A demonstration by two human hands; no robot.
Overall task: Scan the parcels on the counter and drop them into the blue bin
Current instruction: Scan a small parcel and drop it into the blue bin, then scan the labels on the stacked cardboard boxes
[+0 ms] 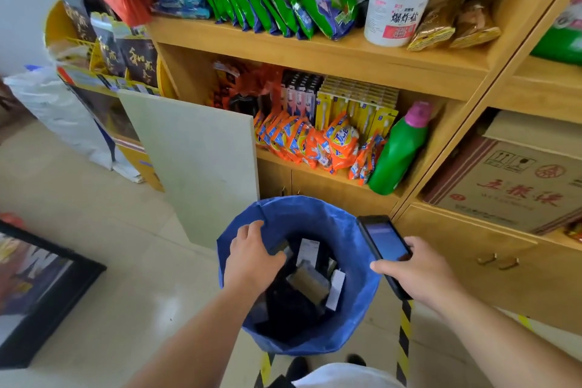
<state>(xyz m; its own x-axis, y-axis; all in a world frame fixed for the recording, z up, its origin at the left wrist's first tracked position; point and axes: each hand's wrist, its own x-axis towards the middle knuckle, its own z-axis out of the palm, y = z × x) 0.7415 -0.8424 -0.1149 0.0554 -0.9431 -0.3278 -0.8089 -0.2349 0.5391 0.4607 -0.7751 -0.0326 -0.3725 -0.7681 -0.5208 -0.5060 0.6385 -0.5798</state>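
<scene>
Low in the centre of the frame stands the blue bin [352, 261], a round tub lined with blue sheeting, already holding several dark parcels [293, 302] with white labels showing among them. The left hand [252, 257] hangs over the bin's left rim with fingers spread and loosely bent; a dark edge shows just past its fingertips, but whether the hand touches or pinches that parcel I cannot tell, and it looks more released than gripped. The right hand [419, 271], at the bin's right rim, clasps a handheld scanner [385, 246] with a lit bluish screen, fingers curled round its body and the screen tilted up toward the viewer. The counter itself is out of view, so any parcels waiting there cannot be counted. This reads as the drop stage for one parcel. To do it well, let the packet fall toward the middle of the bin rather than against the liner, which could fold inward, and keep the scanner clear of the opening so it neither knocks the rim nor slips in. Confirming the screen registered the scan before turning away would spare digging a parcel back out. Behind, in the upper half of the frame, wooden shelves [315, 50] carry green and orange packets and a green bottle [398, 151].
</scene>
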